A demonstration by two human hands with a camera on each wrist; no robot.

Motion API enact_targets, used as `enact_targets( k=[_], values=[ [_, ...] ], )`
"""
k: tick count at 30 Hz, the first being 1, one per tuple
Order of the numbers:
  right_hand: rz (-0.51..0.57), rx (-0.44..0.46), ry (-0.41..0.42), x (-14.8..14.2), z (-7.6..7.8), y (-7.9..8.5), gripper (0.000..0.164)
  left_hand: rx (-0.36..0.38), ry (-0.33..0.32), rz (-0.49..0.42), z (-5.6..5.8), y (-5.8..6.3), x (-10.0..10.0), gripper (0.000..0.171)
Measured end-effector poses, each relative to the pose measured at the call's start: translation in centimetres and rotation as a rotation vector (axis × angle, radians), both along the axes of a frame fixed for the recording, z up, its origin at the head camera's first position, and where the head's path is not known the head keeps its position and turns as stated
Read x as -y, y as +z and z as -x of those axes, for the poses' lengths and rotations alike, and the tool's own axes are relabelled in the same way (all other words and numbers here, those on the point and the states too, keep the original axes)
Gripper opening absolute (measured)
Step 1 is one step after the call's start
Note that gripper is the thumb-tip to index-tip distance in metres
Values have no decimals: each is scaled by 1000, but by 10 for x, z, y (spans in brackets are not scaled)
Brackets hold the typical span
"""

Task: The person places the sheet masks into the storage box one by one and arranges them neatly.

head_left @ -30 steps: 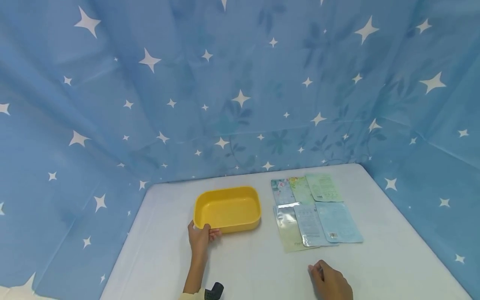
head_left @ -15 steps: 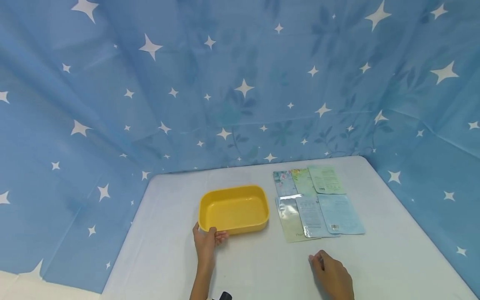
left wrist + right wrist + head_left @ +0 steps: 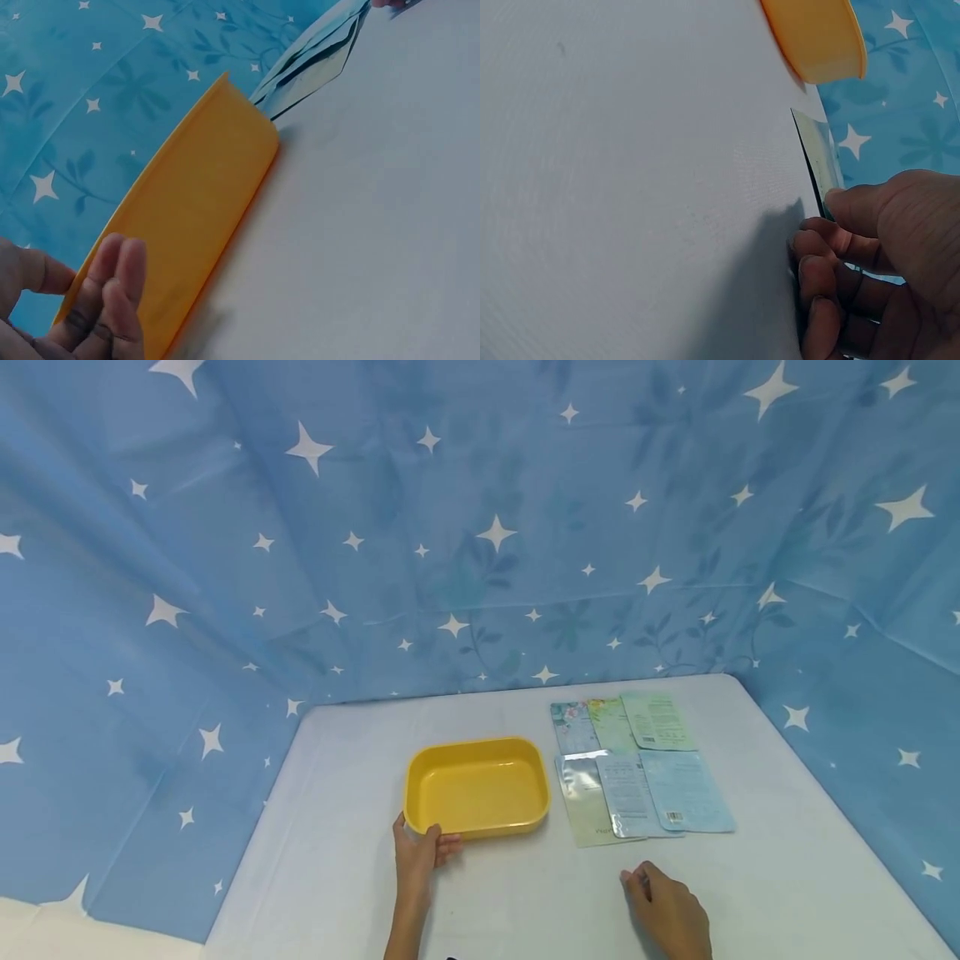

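Observation:
A shallow yellow plastic tray (image 3: 480, 789) stands on the white table, with nothing in it. My left hand (image 3: 416, 860) grips its near left corner, thumb at the rim and fingers against the outer wall, as the left wrist view shows. Right of the tray lie several flat printed packets in two overlapping rows, like sheet mask packets; among them are a pale blue packet (image 3: 690, 789) and a light green packet (image 3: 658, 720). In front of these, my right hand (image 3: 666, 910) rests on the table with loosely curled fingers and holds nothing.
The white tabletop (image 3: 525, 902) runs back to a blue curtain (image 3: 480, 568) with white stars, which also hangs at both sides. The tray's right wall is close to the nearest silvery green packet (image 3: 588, 810).
My left hand has slid the tray to the right, so its gap to the packets is smaller. The head view has tilted slightly. My right hand has stayed about where it was.

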State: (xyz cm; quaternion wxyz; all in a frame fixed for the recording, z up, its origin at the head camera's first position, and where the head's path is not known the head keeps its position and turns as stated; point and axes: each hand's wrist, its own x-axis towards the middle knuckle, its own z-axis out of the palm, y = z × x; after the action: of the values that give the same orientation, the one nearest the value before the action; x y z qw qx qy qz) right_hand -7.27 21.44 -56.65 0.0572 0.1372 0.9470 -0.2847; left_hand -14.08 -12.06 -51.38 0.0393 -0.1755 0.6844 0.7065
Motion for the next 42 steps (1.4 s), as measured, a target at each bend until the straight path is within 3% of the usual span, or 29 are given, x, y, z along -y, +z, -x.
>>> enact_targets(
  k=[2,4,8,11,15,19,25,33,38,42],
  values=[
    [4,-3,-18,-2,1,0,24,1,-25,54,2,-9,4,73],
    [12,-9,-51,-6,3,0,25,-8,-27,168,4,-19,7,70],
    [17,-76,-167,-19,9,4,28,-103,23,462,8,-35,12,62],
    [1,-172,-279,-34,16,8,31,-178,44,579,8,-39,16,62],
    [-26,-284,-395,-62,27,13,31,-276,-18,531,11,-49,21,71],
    [-59,-270,-462,-91,36,10,31,-335,-107,471,12,-58,25,79],
    [-32,-121,-539,-107,46,-2,42,-310,-130,433,14,-64,28,86],
    [15,-55,-573,-107,57,-6,64,-264,-143,436,14,-66,32,91],
    [18,-2,-603,-108,61,-9,60,-258,-142,433,14,-66,33,90],
    [24,-18,-607,-108,60,-10,50,-268,-138,427,14,-64,32,89]
  ],
)
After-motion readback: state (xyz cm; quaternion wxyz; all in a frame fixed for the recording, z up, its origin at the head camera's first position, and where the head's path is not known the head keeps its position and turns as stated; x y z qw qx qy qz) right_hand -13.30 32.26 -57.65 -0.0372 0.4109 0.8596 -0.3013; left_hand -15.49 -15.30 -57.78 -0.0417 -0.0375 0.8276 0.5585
